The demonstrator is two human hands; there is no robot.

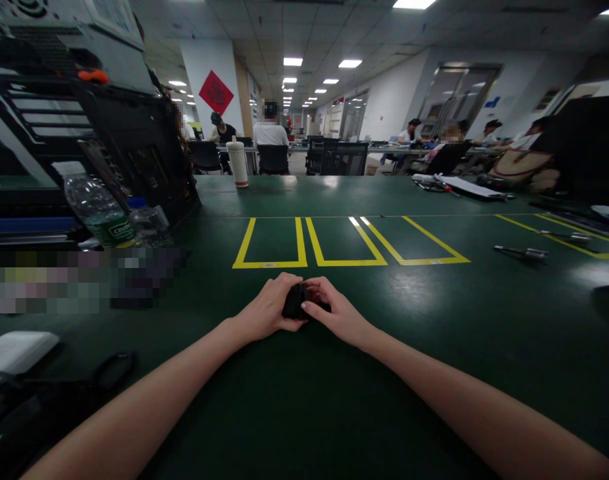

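Note:
A small black block-like object (293,303) is between my two hands, just above or on the dark green table (294,400); its exact kind cannot be made out. My left hand (268,308) wraps around its left side, fingers over the far edge and thumb along the near edge. On the other side my right hand (335,311) curls in, with thumb and fingertips pinching its right part. The fingers hide much of the object. Beyond the hands, yellow tape outlines (269,265) mark the table surface.
At left stand a clear water bottle (97,207), a black equipment frame (144,147), a white box (21,350) and black cables (111,373). A white tumbler (237,163) is at the far edge. Metal tools (527,253) and papers (471,187) lie right. Several people sit beyond.

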